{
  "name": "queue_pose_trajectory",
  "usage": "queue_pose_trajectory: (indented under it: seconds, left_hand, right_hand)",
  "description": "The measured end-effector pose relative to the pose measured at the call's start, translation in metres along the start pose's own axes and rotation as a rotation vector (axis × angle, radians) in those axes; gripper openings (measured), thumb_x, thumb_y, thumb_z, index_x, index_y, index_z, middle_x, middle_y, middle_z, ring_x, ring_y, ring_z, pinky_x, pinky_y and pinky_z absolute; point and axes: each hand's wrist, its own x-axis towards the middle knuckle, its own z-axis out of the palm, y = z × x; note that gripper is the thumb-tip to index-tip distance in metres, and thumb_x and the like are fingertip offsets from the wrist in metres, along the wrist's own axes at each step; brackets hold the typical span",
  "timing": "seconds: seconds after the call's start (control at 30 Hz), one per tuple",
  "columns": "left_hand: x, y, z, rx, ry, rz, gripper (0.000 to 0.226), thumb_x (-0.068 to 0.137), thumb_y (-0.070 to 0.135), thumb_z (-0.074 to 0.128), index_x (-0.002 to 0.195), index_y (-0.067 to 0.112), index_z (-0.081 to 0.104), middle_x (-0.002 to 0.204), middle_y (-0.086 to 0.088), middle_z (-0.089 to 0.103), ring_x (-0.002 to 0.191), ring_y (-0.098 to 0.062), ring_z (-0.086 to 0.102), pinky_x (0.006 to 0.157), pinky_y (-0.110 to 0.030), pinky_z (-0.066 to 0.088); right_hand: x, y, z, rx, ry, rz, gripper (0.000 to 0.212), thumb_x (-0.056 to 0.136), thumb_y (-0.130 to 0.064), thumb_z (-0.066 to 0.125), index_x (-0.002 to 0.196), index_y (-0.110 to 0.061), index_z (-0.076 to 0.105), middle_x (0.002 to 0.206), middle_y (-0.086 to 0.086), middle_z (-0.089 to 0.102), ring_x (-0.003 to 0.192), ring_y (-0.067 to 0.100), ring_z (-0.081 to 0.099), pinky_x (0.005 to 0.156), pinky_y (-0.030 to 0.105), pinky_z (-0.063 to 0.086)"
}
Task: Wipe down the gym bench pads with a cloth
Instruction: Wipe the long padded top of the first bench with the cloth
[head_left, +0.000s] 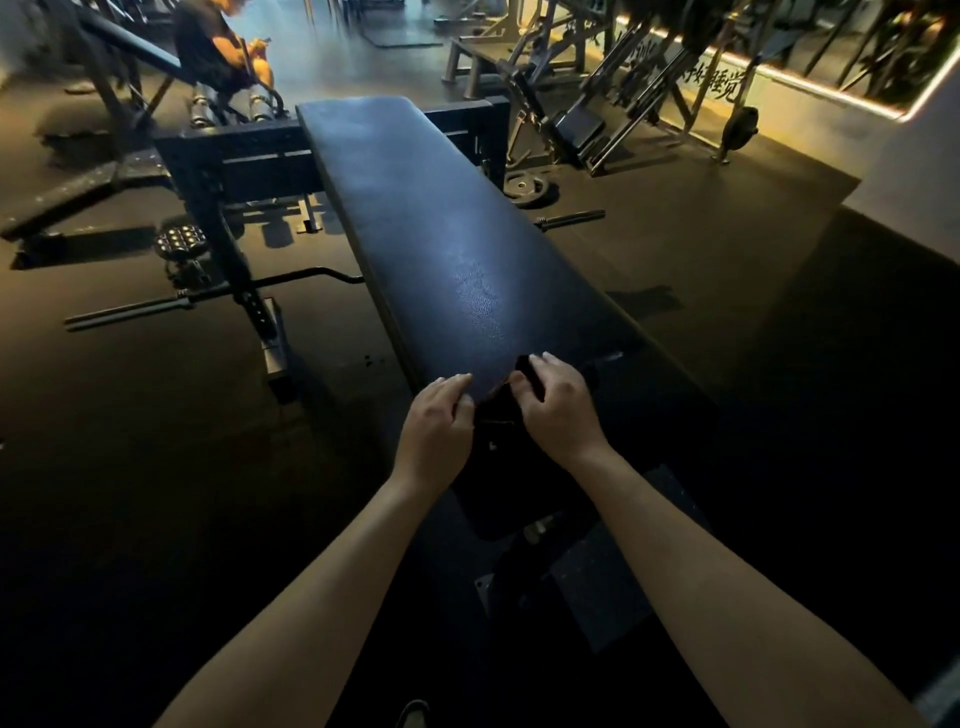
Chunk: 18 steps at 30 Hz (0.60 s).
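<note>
The right hand (558, 410) pinches the dark cloth (527, 376); the left hand (439, 415) curls beside it, grip unclear. Best spread it flat; long strokes up the bench pad (415, 218).

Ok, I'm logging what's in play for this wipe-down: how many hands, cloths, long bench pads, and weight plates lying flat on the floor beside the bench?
Hands: 2 (left hand, right hand)
Cloth: 1
Bench pad: 1
Weight plate: 1
Total: 5
</note>
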Motion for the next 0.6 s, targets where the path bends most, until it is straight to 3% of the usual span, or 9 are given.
queue_pose_trajectory:
  seconds: [0.07, 0.1, 0.17, 0.27, 0.4, 0.5, 0.6]
  left_hand:
    - [-0.001, -0.012, 0.004, -0.046, -0.004, -0.041, 0.037, 0.104, 0.014, 0.046, 0.14, 0.01, 0.056, 0.146, -0.006, 0.054, 0.143, -0.019, 0.038, 0.114, -0.016, 0.017]
    - [-0.002, -0.014, 0.006, -0.086, 0.004, -0.06, 0.037, 0.105, 0.014, 0.046, 0.14, 0.01, 0.057, 0.146, -0.005, 0.054, 0.143, -0.017, 0.037, 0.112, -0.013, 0.015]
    - [0.001, -0.013, 0.012, -0.135, 0.03, -0.076, 0.036, 0.105, 0.017, 0.045, 0.138, 0.011, 0.058, 0.144, -0.004, 0.056, 0.142, -0.015, 0.038, 0.111, -0.012, 0.016]
    - [0.008, -0.009, 0.017, -0.111, 0.039, -0.049, 0.047, 0.098, 0.032, 0.038, 0.135, 0.014, 0.062, 0.141, -0.002, 0.059, 0.14, -0.016, 0.041, 0.117, -0.026, 0.021]
    - [0.005, -0.016, 0.019, -0.04, 0.042, 0.016, 0.051, 0.097, 0.039, 0.037, 0.136, 0.017, 0.061, 0.142, 0.002, 0.058, 0.141, -0.013, 0.038, 0.12, -0.031, 0.02]
    - [0.0, -0.024, 0.024, -0.041, 0.047, 0.029, 0.053, 0.1, 0.041, 0.031, 0.14, 0.019, 0.057, 0.147, 0.004, 0.053, 0.144, -0.01, 0.034, 0.122, -0.032, 0.015]
    - [0.001, -0.022, 0.026, -0.111, 0.094, 0.003, 0.053, 0.101, 0.039, 0.028, 0.139, 0.018, 0.057, 0.145, 0.001, 0.056, 0.141, -0.01, 0.037, 0.12, -0.027, 0.017]
  right_hand:
    - [-0.01, -0.004, 0.016, -0.191, -0.135, -0.042, 0.075, 0.093, -0.06, 0.045, 0.152, -0.014, 0.036, 0.16, 0.014, 0.028, 0.15, 0.028, 0.017, 0.123, 0.043, 0.011]
    - [-0.014, -0.004, 0.022, -0.3, -0.153, -0.089, 0.077, 0.092, -0.063, 0.042, 0.155, -0.019, 0.03, 0.163, 0.011, 0.021, 0.152, 0.025, 0.01, 0.123, 0.045, 0.007]
    - [-0.015, 0.0, 0.029, -0.375, -0.149, -0.158, 0.065, 0.098, -0.051, 0.045, 0.154, -0.023, 0.031, 0.164, 0.007, 0.02, 0.152, 0.023, 0.009, 0.123, 0.044, 0.005]
    - [0.002, 0.009, 0.023, -0.256, -0.106, -0.192, 0.049, 0.099, -0.023, 0.052, 0.146, -0.012, 0.047, 0.154, 0.012, 0.039, 0.146, 0.028, 0.028, 0.122, 0.038, 0.017]
    - [0.026, 0.033, 0.002, -0.205, 0.057, -0.053, 0.042, 0.098, -0.005, 0.046, 0.14, -0.004, 0.053, 0.145, 0.019, 0.05, 0.139, 0.034, 0.041, 0.12, 0.037, 0.026]
    - [0.026, 0.025, 0.006, -0.198, 0.034, 0.012, 0.046, 0.098, -0.024, 0.045, 0.141, -0.008, 0.053, 0.148, 0.015, 0.048, 0.141, 0.032, 0.039, 0.12, 0.041, 0.025]
    - [0.004, 0.002, 0.024, -0.266, 0.004, -0.105, 0.06, 0.089, -0.056, 0.04, 0.131, -0.018, 0.062, 0.146, 0.006, 0.05, 0.135, 0.025, 0.041, 0.115, 0.042, 0.03]
